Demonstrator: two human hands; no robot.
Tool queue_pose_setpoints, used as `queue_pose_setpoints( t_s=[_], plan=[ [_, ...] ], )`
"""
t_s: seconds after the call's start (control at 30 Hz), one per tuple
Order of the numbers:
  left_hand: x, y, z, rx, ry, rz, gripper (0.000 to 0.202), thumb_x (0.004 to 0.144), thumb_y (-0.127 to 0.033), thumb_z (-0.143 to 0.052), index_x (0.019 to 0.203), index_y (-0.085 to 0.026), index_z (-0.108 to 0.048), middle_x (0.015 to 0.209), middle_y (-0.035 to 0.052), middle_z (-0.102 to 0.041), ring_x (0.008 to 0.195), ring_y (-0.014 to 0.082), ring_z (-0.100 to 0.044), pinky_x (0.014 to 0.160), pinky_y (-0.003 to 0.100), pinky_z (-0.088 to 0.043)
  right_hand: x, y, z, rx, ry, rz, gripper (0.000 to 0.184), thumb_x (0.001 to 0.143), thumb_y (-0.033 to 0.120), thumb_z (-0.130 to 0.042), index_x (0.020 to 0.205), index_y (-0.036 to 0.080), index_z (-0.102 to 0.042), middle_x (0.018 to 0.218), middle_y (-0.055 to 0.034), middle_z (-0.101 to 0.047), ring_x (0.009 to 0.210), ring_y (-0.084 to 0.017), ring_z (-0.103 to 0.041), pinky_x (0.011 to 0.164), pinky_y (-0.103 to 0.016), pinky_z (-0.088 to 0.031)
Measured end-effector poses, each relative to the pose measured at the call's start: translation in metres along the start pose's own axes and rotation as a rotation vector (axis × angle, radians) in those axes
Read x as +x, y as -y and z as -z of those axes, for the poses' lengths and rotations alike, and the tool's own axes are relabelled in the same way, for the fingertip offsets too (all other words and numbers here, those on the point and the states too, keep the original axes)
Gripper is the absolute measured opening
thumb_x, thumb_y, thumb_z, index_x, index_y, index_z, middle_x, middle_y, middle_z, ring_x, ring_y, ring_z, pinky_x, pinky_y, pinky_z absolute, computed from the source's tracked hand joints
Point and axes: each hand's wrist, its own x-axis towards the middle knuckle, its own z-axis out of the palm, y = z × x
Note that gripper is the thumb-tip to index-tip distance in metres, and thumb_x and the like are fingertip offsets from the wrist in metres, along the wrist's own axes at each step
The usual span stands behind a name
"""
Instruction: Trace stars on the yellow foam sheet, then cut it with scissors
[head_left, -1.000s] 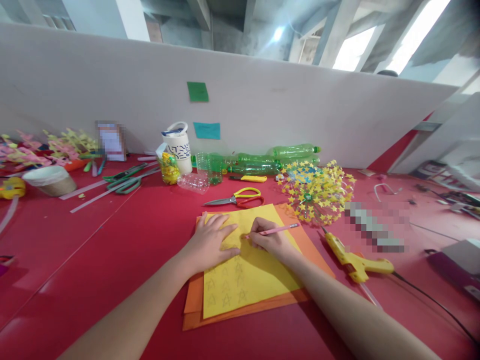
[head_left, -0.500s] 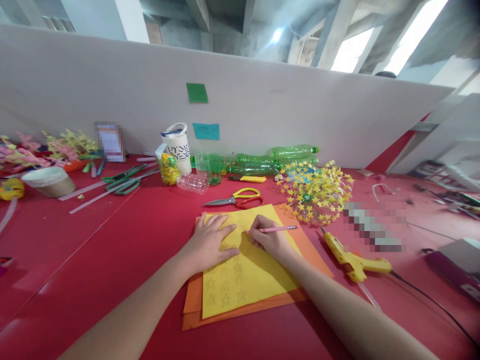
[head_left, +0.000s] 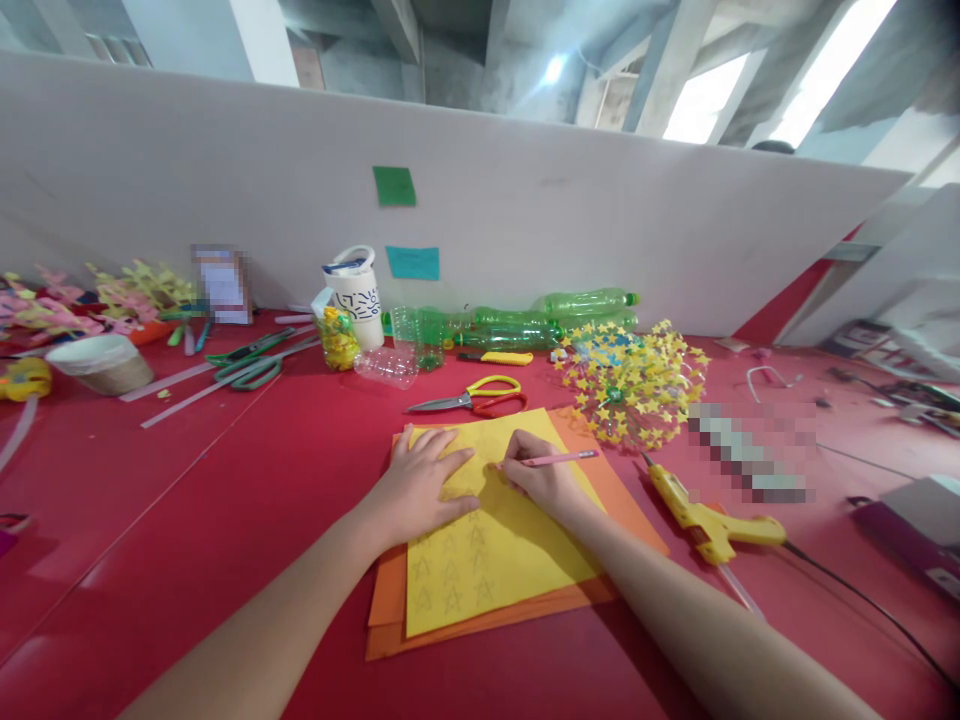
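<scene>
A yellow sheet (head_left: 517,570) with rows of pencilled stars on its left side lies over orange sheets (head_left: 386,600). My left hand (head_left: 427,482) rests flat on the yellow sheet, fingers spread, covering part of the drawn rows. In my right hand (head_left: 541,475) is a pink pencil (head_left: 559,459), pinched near its point, the eraser end toward the right. The pencil's tip meets the sheet just right of my left fingers; any mark there is too small to make out. Beyond the paper's top edge lie scissors (head_left: 472,396) with yellow and red handles.
At the right are a yellow glue gun (head_left: 709,520) with a cord and a cluster of yellow stars (head_left: 637,390). Green bottles (head_left: 517,330), a yellow cutter (head_left: 506,358) and a white tumbler (head_left: 360,305) stand or lie along the partition. Green-handled scissors (head_left: 251,372) and a cup (head_left: 101,365) are left.
Both hands stay in nearly the same places. The pencil has shifted very slightly; the rest of the table looks the same.
</scene>
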Motion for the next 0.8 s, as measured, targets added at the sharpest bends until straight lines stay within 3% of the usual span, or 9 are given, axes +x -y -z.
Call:
queue_pose_setpoints(
  t_s=[0.23,0.8],
  plan=[
    [-0.0001,0.0007,-0.0004,0.003,0.001,0.003,0.059,0.079,-0.065,-0.042,0.125,-0.027,-0.046,0.134,0.0095,-0.039,0.123,0.0305,-0.030,0.100,0.056,-0.009,0.0001,0.0010,0.0025,-0.037,0.010,0.061,0.010,0.068,0.015,-0.048,0.061,0.019,-0.042,0.052,0.0050,-0.045,0.048,-0.009,-0.040,0.044,-0.020,-0.026],
    [-0.0004,0.0004,-0.0013,0.020,-0.001,-0.002,0.058,0.079,-0.064,-0.044,0.124,-0.027,-0.046,0.133,0.0097,-0.039,0.123,0.0296,-0.030,0.101,0.056,-0.009,-0.0009,0.0001,0.0000,-0.009,0.032,0.042,0.009,0.067,0.014,-0.048,0.063,0.019,-0.043,0.052,0.0048,-0.048,0.047,-0.009,-0.041,0.044,-0.020,-0.026]
  ],
)
